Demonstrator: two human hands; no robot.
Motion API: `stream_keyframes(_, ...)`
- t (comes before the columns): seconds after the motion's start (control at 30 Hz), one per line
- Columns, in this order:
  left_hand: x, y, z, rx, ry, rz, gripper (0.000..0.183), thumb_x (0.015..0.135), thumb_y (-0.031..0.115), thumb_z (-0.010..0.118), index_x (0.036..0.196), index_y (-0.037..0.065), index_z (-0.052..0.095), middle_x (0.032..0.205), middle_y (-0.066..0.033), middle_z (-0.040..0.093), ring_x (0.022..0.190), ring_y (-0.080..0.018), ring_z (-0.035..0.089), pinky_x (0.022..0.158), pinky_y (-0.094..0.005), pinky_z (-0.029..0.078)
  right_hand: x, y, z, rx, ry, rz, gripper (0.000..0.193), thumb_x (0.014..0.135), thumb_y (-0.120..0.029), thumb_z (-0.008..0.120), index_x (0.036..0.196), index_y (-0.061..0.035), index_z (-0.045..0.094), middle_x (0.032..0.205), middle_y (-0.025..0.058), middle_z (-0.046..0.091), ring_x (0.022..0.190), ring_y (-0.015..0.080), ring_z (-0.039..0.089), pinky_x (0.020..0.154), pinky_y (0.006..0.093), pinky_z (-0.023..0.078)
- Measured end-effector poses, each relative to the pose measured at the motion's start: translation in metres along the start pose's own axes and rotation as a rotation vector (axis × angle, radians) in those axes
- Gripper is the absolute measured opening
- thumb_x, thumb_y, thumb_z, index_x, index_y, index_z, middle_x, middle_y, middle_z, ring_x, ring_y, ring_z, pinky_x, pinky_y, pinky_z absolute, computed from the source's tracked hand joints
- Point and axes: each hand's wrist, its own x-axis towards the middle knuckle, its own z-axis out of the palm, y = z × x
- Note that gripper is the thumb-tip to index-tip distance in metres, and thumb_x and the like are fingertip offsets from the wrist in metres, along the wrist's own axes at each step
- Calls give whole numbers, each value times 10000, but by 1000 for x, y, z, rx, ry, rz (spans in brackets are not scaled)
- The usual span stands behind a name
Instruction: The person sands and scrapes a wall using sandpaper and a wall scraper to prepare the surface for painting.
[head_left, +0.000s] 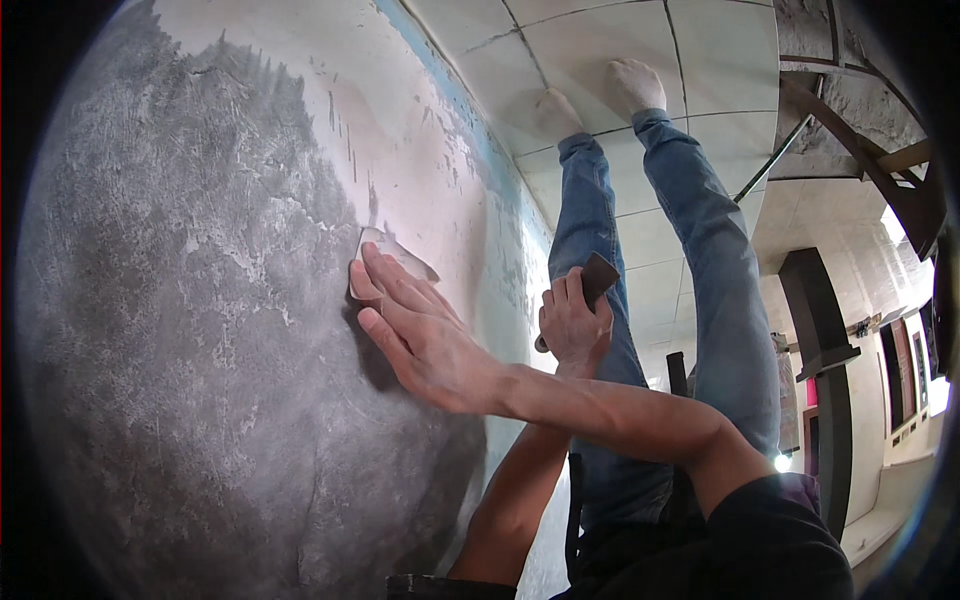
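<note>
My right hand (430,345) reaches across to the wall (220,330), its fingers laid along a thin pale scraper plate (408,258) with rounded corners. The plate lies against the wall, where rough grey plaster meets a smooth whitish coat (400,130). Much of the plate is hidden under the fingers. Crossing beneath that forearm, my left hand (577,325) is closed around a putty knife, away from the wall. The knife's dark flat blade (599,279) points up and to the right, and the end of its handle shows below the fingers.
A flaking blue paint band (465,100) runs along the wall's edge. My legs in blue jeans (700,210) and bare-looking feet are over pale floor tiles (600,40). A dark wooden frame (870,140) stands right, near a long black piece of furniture (825,330).
</note>
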Motion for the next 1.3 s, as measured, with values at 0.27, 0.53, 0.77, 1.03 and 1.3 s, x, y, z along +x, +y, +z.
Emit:
stream_keyframes(0.27, 1, 11, -8, 49, -55, -31, 410, 839, 219, 615, 1200, 44, 528, 1074, -164, 602, 980, -382, 580, 844, -499, 483, 30, 16, -21, 225, 41, 157, 529, 1072, -374, 317, 1413, 11, 443, 1477, 195, 435, 1414, 287, 358, 1173, 365, 253)
stream_keyframes(0.53, -4, -1, 10, 5, 176, 37, 416, 802, 196, 663, 1180, 60, 559, 1051, -164, 618, 956, -381, 589, 833, -488, 476, 24, 36, -50, 931, 71, 786, 543, 1033, -490, 424, 1240, -27, 619, 1031, -17, 568, 934, 83, 486, 871, 256, 379)
stream_keyframes(0.77, -2, 12, 4, 35, 16, -41, 414, 801, 198, 672, 1178, 64, 565, 1063, -147, 625, 950, -374, 599, 821, -499, 488, 15, 52, -24, 37, -29, 215, 501, 987, -488, 461, 1418, -239, 517, 1385, 195, 397, 1289, 329, 369, 1132, 460, 243)
stream_keyframes(1.03, -6, 12, 10, 43, 42, -41, 426, 809, 209, 656, 1196, 66, 548, 1070, -149, 617, 958, -380, 594, 828, -507, 492, 29, 55, -14, -167, 166, 11, 443, 993, -288, 518, 1422, -183, 473, 1452, 191, 320, 1231, 408, 423, 1047, 505, 373)
stream_keyframes(1.3, -9, 14, 4, -4, 78, -26, 390, 831, 195, 630, 1185, 49, 556, 1090, -149, 618, 1017, -380, 579, 866, -508, 482, 41, 15, -11, -356, 60, 44, 467, 1028, -277, 414, 1437, -51, 395, 1512, 131, 393, 1431, 375, 270, 1105, 546, 261)
